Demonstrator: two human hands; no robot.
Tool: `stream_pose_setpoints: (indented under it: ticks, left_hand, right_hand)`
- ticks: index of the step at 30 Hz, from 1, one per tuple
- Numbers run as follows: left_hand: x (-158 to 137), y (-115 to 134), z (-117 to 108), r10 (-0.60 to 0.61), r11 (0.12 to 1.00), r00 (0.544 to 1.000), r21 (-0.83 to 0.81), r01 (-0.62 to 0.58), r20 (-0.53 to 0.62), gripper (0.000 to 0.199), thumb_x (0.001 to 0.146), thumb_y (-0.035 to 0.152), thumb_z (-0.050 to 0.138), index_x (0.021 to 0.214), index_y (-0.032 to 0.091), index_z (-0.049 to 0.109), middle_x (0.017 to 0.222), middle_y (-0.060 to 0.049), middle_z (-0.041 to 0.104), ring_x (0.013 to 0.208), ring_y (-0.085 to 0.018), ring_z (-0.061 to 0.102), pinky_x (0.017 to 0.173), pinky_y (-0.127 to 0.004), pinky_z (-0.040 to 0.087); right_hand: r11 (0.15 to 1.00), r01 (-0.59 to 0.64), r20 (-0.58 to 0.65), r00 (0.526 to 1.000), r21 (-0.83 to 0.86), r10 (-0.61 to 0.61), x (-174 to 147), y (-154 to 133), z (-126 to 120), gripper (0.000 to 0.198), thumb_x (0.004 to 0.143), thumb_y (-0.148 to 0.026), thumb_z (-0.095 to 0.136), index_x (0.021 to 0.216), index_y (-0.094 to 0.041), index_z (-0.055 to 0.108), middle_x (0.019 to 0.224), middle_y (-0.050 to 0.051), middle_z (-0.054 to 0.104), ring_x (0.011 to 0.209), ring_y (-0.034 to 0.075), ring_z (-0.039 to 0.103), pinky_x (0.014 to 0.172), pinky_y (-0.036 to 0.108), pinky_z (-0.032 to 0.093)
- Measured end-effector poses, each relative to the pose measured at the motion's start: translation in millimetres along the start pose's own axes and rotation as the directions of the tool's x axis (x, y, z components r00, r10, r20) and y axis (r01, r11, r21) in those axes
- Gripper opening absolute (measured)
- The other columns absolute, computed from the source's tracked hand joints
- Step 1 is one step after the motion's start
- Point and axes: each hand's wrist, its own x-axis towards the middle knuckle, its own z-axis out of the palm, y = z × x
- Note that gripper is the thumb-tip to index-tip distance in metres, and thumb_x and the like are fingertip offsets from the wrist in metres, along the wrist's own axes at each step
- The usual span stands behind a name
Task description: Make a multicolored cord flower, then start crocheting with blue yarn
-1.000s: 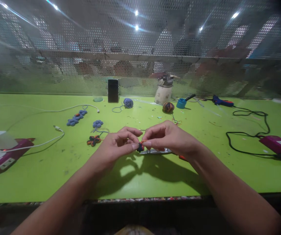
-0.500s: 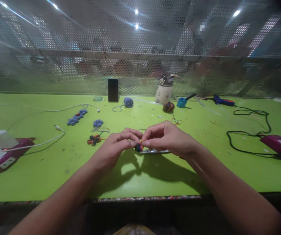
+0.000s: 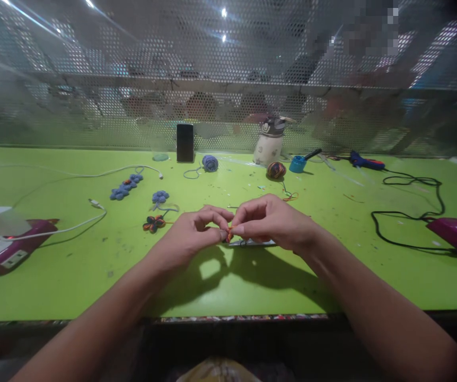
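Between the fingertips of my left hand (image 3: 202,229) and my right hand (image 3: 270,223) is a small multicoloured yarn piece (image 3: 228,236), mostly hidden by the fingers. Both hands pinch it just above the table. Below my right hand lies a pair of scissors (image 3: 254,243), partly covered. To the left of my left hand rests a dark and orange yarn flower (image 3: 154,224), and behind it a blue yarn flower (image 3: 160,197). A strip of joined blue yarn flowers (image 3: 126,187) lies farther left. A multicoloured yarn ball (image 3: 276,170) sits beyond my right hand.
On the green table (image 3: 113,289) stand a phone (image 3: 185,143), a blue yarn ball (image 3: 210,163), a bottle (image 3: 269,143) and a blue pot (image 3: 297,164). Purple power strips (image 3: 22,245) with cables lie at both sides; a glue gun (image 3: 366,161) is back right. A perforated screen (image 3: 220,106) closes the back.
The yarn piece has turned between my fingers; its dark part is now less visible and more orange-red shows. Both hands stay in almost the same place. The view has shifted slightly.
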Motion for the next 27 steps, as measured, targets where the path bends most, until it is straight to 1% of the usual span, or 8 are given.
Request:
stream_pose_setpoints:
  ticks: [3, 6, 10, 13, 16, 22, 24, 27]
  left_hand:
    - [1, -2, -1, -0.001, 0.999, 1.000, -0.050, 0.001, 0.002, 0.006, 0.072, 0.018, 0.064, 0.068, 0.019, 0.068, 0.108, -0.005, 0.063, 0.096, -0.021, 0.058, 0.087, -0.038, 0.040]
    - [2, -4, -2, -0.020, 0.993, 1.000, -0.117, 0.020, -0.002, 0.005, 0.072, 0.017, 0.064, 0.067, 0.018, 0.067, 0.106, -0.005, 0.063, 0.095, -0.021, 0.057, 0.089, -0.038, 0.038]
    - [2, -2, -1, -0.056, 0.982, 0.998, -0.178, 0.056, 0.005, 0.005, 0.073, 0.017, 0.065, 0.068, 0.016, 0.065, 0.104, -0.005, 0.064, 0.095, -0.020, 0.056, 0.092, -0.037, 0.035]
    - [1, 0, -1, -0.052, 0.983, 0.999, -0.179, 0.052, 0.005, 0.004, 0.072, 0.017, 0.066, 0.069, 0.016, 0.065, 0.106, -0.005, 0.063, 0.098, -0.020, 0.055, 0.091, -0.035, 0.034]
    - [-1, 0, 1, -0.054, 0.975, 0.998, -0.216, 0.058, 0.028, 0.003, 0.072, 0.013, 0.064, 0.069, 0.015, 0.064, 0.104, -0.005, 0.063, 0.096, -0.019, 0.054, 0.090, -0.033, 0.034]
    - [1, -1, 3, -0.113, 0.908, 0.986, -0.390, 0.152, 0.121, 0.012, 0.066, 0.007, 0.054, 0.064, 0.014, 0.063, 0.086, -0.004, 0.062, 0.082, -0.016, 0.051, 0.078, -0.029, 0.036]
    - [1, -1, 4, -0.151, 0.892, 0.980, -0.411, 0.191, 0.127, 0.013, 0.065, 0.007, 0.052, 0.063, 0.014, 0.064, 0.079, -0.003, 0.060, 0.077, -0.015, 0.049, 0.072, -0.026, 0.036]
    - [1, 0, 5, -0.216, 0.855, 0.969, -0.457, 0.246, 0.117, 0.013, 0.066, 0.009, 0.052, 0.064, 0.014, 0.064, 0.076, -0.002, 0.059, 0.073, -0.013, 0.047, 0.066, -0.025, 0.035]
  right_hand:
    - [1.000, -0.016, -0.013, 1.000, 0.025, 0.017, 0, 0, -1, 0.011, 0.069, -0.021, 0.071, 0.071, -0.011, 0.068, 0.051, -0.004, 0.051, 0.041, 0.003, 0.034, 0.039, 0.018, 0.023]
    - [0.999, -0.015, -0.052, 0.999, -0.037, 0.013, -1, -3, 1, 0.012, 0.069, -0.021, 0.071, 0.074, -0.010, 0.068, 0.056, -0.003, 0.055, 0.044, 0.003, 0.037, 0.041, 0.018, 0.025]
    - [0.990, -0.004, -0.064, 0.998, -0.138, -0.005, -3, -5, 4, 0.011, 0.068, -0.018, 0.071, 0.074, -0.010, 0.068, 0.060, -0.001, 0.058, 0.049, 0.004, 0.042, 0.045, 0.018, 0.028]
    - [0.986, 0.014, -0.067, 0.997, -0.169, -0.026, -3, -4, 5, 0.010, 0.068, -0.019, 0.070, 0.074, -0.011, 0.068, 0.062, 0.000, 0.059, 0.053, 0.006, 0.046, 0.049, 0.020, 0.032]
    - [0.983, 0.033, -0.055, 0.997, -0.183, -0.044, -3, -3, 4, 0.008, 0.068, -0.018, 0.069, 0.073, -0.012, 0.067, 0.064, 0.000, 0.061, 0.057, 0.008, 0.049, 0.052, 0.022, 0.035]
    - [0.985, 0.022, -0.029, 0.999, -0.171, -0.027, 0, -2, 5, 0.009, 0.066, -0.019, 0.068, 0.070, -0.012, 0.065, 0.064, 0.001, 0.060, 0.057, 0.008, 0.048, 0.052, 0.022, 0.033]
    - [0.982, 0.018, -0.039, 0.999, -0.189, -0.026, 1, -1, 8, 0.011, 0.067, -0.021, 0.068, 0.070, -0.011, 0.064, 0.063, 0.001, 0.059, 0.057, 0.008, 0.048, 0.052, 0.022, 0.034]
    - [0.961, 0.056, -0.058, 0.996, -0.270, -0.074, 2, 3, 13, 0.009, 0.070, -0.020, 0.065, 0.071, -0.011, 0.064, 0.064, 0.001, 0.058, 0.058, 0.009, 0.048, 0.054, 0.023, 0.036]
